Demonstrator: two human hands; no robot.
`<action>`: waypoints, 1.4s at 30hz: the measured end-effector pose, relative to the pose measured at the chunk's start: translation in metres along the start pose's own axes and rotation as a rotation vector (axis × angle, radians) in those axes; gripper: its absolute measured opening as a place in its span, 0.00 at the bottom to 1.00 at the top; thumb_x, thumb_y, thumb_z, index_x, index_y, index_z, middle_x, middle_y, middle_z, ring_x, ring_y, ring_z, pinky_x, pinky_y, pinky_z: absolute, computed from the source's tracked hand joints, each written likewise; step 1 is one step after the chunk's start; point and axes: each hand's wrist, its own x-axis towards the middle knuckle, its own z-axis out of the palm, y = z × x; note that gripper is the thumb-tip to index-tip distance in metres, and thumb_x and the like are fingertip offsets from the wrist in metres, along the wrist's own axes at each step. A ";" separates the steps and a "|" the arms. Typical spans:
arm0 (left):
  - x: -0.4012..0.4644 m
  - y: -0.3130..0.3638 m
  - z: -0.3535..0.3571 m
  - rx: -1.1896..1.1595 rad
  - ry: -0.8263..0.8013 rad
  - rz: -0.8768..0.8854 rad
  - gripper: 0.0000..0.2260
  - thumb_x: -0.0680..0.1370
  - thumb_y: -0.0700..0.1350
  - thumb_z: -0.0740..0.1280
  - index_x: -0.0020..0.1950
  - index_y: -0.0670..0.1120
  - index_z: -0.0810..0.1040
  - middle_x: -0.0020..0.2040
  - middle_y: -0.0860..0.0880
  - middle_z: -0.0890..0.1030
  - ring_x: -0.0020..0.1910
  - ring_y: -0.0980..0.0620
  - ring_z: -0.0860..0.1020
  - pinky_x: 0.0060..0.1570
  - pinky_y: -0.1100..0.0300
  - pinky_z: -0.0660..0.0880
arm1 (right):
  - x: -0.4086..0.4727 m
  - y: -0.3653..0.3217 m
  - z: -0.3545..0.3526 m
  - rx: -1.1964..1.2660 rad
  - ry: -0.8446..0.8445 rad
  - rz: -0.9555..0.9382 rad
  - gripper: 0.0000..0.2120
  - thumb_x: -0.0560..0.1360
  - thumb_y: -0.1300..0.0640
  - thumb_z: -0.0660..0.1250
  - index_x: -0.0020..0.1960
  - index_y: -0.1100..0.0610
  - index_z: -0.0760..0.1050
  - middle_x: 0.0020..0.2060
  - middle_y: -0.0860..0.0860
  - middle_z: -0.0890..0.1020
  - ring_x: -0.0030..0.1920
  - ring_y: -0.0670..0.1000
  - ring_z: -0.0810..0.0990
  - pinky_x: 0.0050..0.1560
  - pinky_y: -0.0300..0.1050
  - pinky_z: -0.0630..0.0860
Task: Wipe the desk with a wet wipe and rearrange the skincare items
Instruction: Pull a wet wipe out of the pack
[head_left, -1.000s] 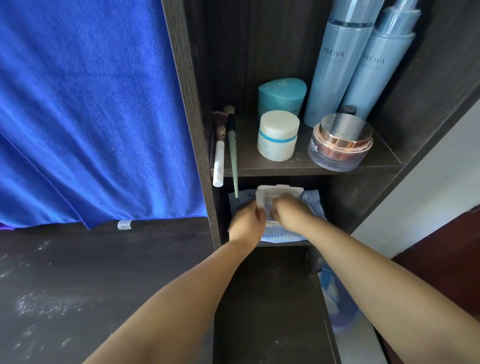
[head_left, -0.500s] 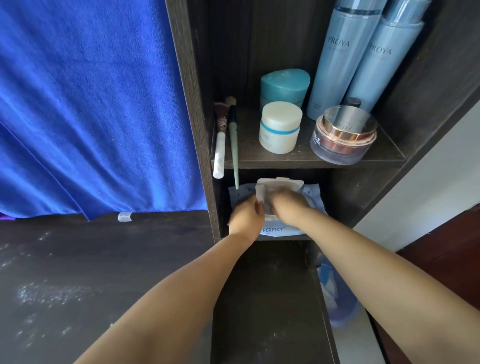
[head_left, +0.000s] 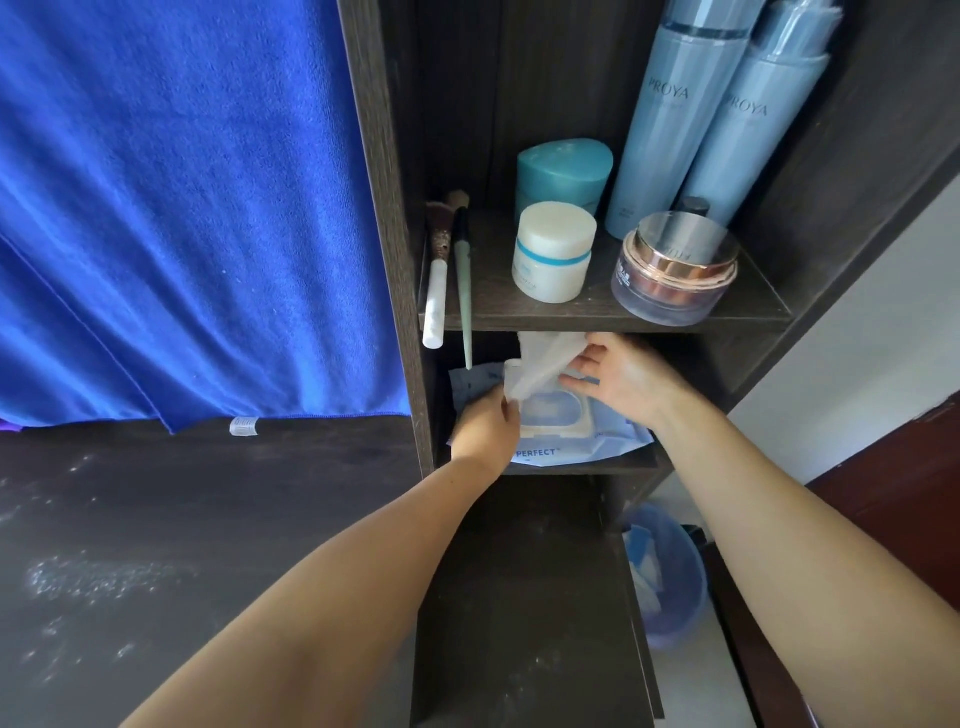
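Observation:
A blue wet wipe pack (head_left: 587, 441) lies on the lower shelf with its white lid flipped up. My right hand (head_left: 618, 374) pinches a white wet wipe (head_left: 545, 364) and holds it above the pack's opening. My left hand (head_left: 485, 428) presses down on the pack's left side. On the shelf above stand a white jar (head_left: 553, 252), a teal jar (head_left: 563, 169), a rose-gold lidded jar (head_left: 675, 267), two tall light-blue bottles (head_left: 670, 114) and two makeup brushes (head_left: 447, 270). The dark desk (head_left: 156, 545) at the left shows white dusty smears.
A blue towel (head_left: 182, 208) hangs over the desk's back at the left. A dark vertical shelf post (head_left: 384, 234) divides desk and shelves. A lower dark surface (head_left: 524, 597) lies beneath the shelves. A blue bin (head_left: 670, 577) with rubbish sits on the floor at the right.
My right hand has risen from the pack's opening, drawing a white wipe up and out. My left hand stays pressed on the pack.

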 end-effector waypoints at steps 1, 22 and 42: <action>-0.001 0.001 -0.001 -0.026 -0.017 -0.015 0.08 0.80 0.43 0.55 0.50 0.43 0.73 0.37 0.48 0.74 0.37 0.51 0.73 0.35 0.61 0.67 | -0.007 -0.003 -0.001 0.031 -0.006 0.008 0.10 0.79 0.59 0.56 0.42 0.56 0.74 0.41 0.53 0.81 0.45 0.51 0.79 0.51 0.48 0.76; -0.167 -0.078 -0.110 -0.718 0.038 -0.214 0.09 0.75 0.35 0.65 0.55 0.43 0.74 0.33 0.50 0.75 0.29 0.56 0.73 0.36 0.66 0.73 | -0.121 0.125 0.105 -0.267 -0.390 0.173 0.10 0.79 0.63 0.55 0.43 0.58 0.72 0.41 0.54 0.82 0.44 0.52 0.82 0.44 0.46 0.79; -0.193 -0.176 -0.283 -1.109 -0.463 -0.083 0.12 0.79 0.37 0.56 0.58 0.38 0.75 0.49 0.39 0.78 0.48 0.43 0.76 0.47 0.53 0.76 | -0.162 0.169 0.304 -0.390 -0.150 -0.140 0.09 0.79 0.54 0.60 0.55 0.47 0.77 0.53 0.48 0.82 0.56 0.46 0.80 0.58 0.45 0.76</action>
